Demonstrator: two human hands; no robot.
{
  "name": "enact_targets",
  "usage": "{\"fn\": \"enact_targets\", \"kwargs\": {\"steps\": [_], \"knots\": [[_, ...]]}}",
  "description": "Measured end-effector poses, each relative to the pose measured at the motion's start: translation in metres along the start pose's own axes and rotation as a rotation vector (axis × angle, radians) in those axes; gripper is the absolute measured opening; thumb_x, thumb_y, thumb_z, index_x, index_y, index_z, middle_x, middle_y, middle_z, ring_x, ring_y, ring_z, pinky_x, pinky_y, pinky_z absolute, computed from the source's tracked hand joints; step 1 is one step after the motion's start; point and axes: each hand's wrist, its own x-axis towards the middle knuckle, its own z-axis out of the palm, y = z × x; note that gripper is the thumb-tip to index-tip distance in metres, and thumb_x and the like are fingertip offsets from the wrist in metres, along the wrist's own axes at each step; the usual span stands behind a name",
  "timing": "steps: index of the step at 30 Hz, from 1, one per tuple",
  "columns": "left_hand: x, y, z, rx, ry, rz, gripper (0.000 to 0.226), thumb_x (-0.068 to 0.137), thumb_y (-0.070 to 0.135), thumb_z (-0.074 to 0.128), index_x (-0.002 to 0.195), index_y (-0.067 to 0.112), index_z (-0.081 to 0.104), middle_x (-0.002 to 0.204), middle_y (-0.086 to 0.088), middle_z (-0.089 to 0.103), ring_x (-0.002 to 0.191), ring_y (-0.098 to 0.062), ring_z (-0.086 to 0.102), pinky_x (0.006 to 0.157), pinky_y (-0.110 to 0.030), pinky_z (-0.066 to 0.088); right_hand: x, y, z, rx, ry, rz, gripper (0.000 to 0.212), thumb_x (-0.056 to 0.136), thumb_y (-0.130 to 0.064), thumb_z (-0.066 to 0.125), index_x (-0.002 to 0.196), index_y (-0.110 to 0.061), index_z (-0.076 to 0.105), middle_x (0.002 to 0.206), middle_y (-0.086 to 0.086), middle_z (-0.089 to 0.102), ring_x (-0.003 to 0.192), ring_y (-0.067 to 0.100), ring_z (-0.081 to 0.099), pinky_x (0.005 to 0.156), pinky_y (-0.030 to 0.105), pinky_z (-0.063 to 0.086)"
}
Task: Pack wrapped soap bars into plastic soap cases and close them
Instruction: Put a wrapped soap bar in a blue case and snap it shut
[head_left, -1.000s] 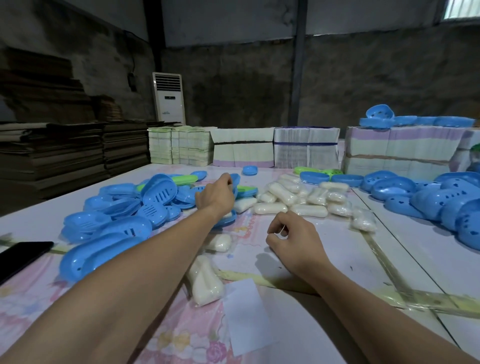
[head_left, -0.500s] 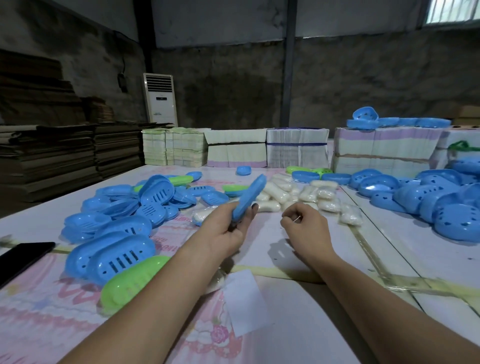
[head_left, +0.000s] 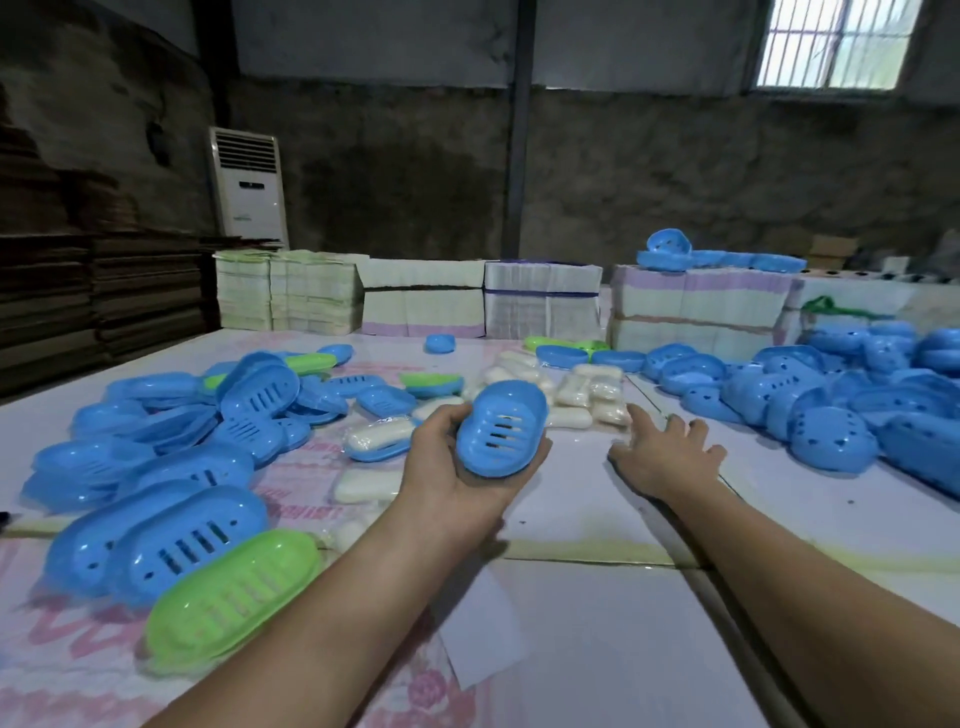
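From my remote station I log a bench (head_left: 597, 649) with a white surface; its left portion carries a covering with pink printed patterns (head_left: 67, 670). A white paper slip (head_left: 488, 631) lies flat on the bench at 6 o'clock. Bundled stacks of flat printed sheets (head_left: 543, 306) stand in a row along the bench's far edge at 12 o'clock. A white floor-standing air conditioner (head_left: 248, 189) stands upright against the back wall at 10 o'clock. Dark stacked flat cardboard (head_left: 98, 291) occupies the 9 o'clock side. A barred window (head_left: 836, 41) is set high at 1 o'clock. A dark vertical post (head_left: 518, 130) rises behind the stacks.
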Motion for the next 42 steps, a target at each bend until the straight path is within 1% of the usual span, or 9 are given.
{"fn": "enact_targets", "kwargs": {"steps": [5, 9, 14, 18, 23, 27, 32, 37, 42], "knots": [[0.006, 0.000, -0.005, -0.055, -0.024, -0.016, 0.052, 0.098, 0.037, 0.053, 0.141, 0.008, 0.055, 0.133, -0.023, 0.064, 0.123, -0.038, 0.060, 0.085, -0.055, 0.054, 0.006, 0.005, 0.000, -0.038, -0.048, -0.025, 0.045, 0.087, -0.057, 0.037, 0.128, -0.042, 0.050, 0.140, 0.008, 0.045, 0.130, 0.032, 0.030, 0.101, 0.054, 0.026], [0.008, -0.002, -0.007, -0.008, -0.011, -0.015, 0.034, 0.099, 0.028, 0.049, 0.113, 0.002, 0.067, 0.116, -0.021, 0.068, 0.100, -0.038, 0.062, 0.093, -0.048, 0.051, 0.006, 0.009, -0.007, 0.001, 0.008, -0.008, 0.029, 0.091, -0.049, 0.048, 0.116, -0.038, 0.058, 0.130, 0.008, 0.051, 0.123, 0.033, 0.036, 0.096, 0.048, 0.032], [0.010, -0.007, -0.009, -0.022, 0.015, 0.048, 0.033, 0.094, 0.030, 0.057, 0.095, 0.002, 0.072, 0.112, -0.017, 0.068, 0.108, -0.033, 0.060, 0.109, -0.047, 0.045, 0.003, 0.016, -0.026, 0.198, -0.071, 0.012, 0.024, 0.080, -0.049, 0.069, 0.097, -0.031, 0.069, 0.102, 0.002, 0.061, 0.109, 0.029, 0.047, 0.088, 0.038, 0.041], [0.012, -0.009, -0.011, 0.043, 0.079, 0.098, 0.039, 0.096, 0.038, 0.058, 0.103, 0.004, 0.073, 0.122, -0.021, 0.070, 0.120, -0.036, 0.061, 0.104, -0.047, 0.048, -0.001, 0.018, -0.031, 0.321, -0.126, -0.037, 0.022, 0.074, -0.040, 0.077, 0.082, -0.019, 0.073, 0.088, 0.003, 0.073, 0.095, 0.025, 0.064, 0.092, 0.038, 0.050], [0.013, -0.008, -0.011, 0.080, 0.063, 0.127, 0.036, 0.096, 0.037, 0.058, 0.111, 0.005, 0.068, 0.104, -0.020, 0.068, 0.099, -0.037, 0.065, 0.103, -0.050, 0.049, -0.007, 0.014, -0.031, 0.534, -0.087, -0.064, 0.021, 0.067, -0.027, 0.082, 0.073, -0.014, 0.066, 0.063, 0.003, 0.070, 0.067, 0.021, 0.066, 0.067, 0.031, 0.052], [0.012, -0.009, -0.011, 0.123, 0.069, 0.084, 0.038, 0.097, 0.039, 0.057, 0.106, 0.004, 0.070, 0.097, -0.019, 0.069, 0.096, -0.036, 0.065, 0.101, -0.048, 0.051, -0.015, -0.002, -0.023, 0.322, -0.066, -0.261, 0.044, 0.065, -0.049, 0.077, 0.103, -0.033, 0.062, 0.088, -0.007, 0.065, 0.080, 0.010, 0.058, 0.065, 0.029, 0.047], [0.010, -0.007, -0.014, 0.252, 0.059, 0.051, 0.038, 0.094, 0.042, 0.051, 0.108, 0.012, 0.068, 0.110, -0.014, 0.066, 0.085, -0.027, 0.061, 0.070, -0.032, 0.043, -0.016, -0.007, -0.012, 0.081, 0.018, -0.282, 0.071, 0.076, -0.053, 0.062, 0.139, -0.029, 0.041, 0.126, 0.008, 0.060, 0.115, 0.028, 0.051, 0.082, 0.036, 0.044], [0.008, -0.008, -0.013, 0.328, 0.063, 0.055, 0.035, 0.091, 0.041, 0.050, 0.105, 0.014, 0.067, 0.110, -0.012, 0.064, 0.077, -0.023, 0.059, 0.062, -0.029, 0.034, -0.020, -0.013, -0.015, 0.170, -0.069, -0.345, 0.060, 0.083, -0.050, 0.057, 0.138, -0.032, 0.040, 0.126, 0.010, 0.061, 0.118, 0.030, 0.051, 0.082, 0.036, 0.041], [0.011, -0.008, -0.014, 0.301, 0.115, 0.139, 0.026, 0.090, 0.038, 0.053, 0.088, 0.015, 0.065, 0.099, -0.011, 0.059, 0.069, -0.021, 0.055, 0.059, -0.029, 0.034, -0.045, -0.036, -0.046, 0.704, -0.160, -0.435, 0.027, 0.082, -0.043, 0.057, 0.108, -0.042, 0.060, 0.102, -0.011, 0.064, 0.093, 0.007, 0.058, 0.072, 0.026, 0.043]]}}
